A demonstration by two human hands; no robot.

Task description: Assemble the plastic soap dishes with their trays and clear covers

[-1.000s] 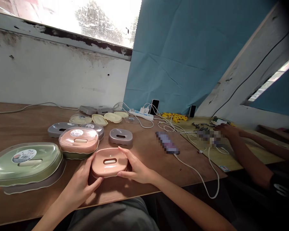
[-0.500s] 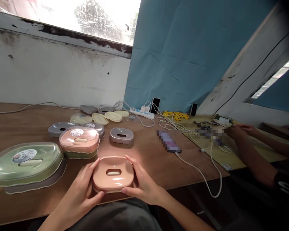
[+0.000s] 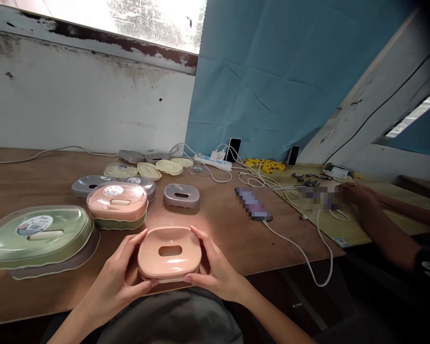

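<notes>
Fingers (image 3: 195,232) of both hands clasp the pink soap box (image 3: 169,253) at the table edge (image 3: 75,306); several loose lids (image 3: 148,170) lie unpaired beyond.

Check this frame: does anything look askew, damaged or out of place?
Nothing is spilled or broken. The pink box, held between the left hand and right hand, hangs over the table edge. A white cable droops off that edge. The wall under the window shows peeling, stained paint.
</notes>
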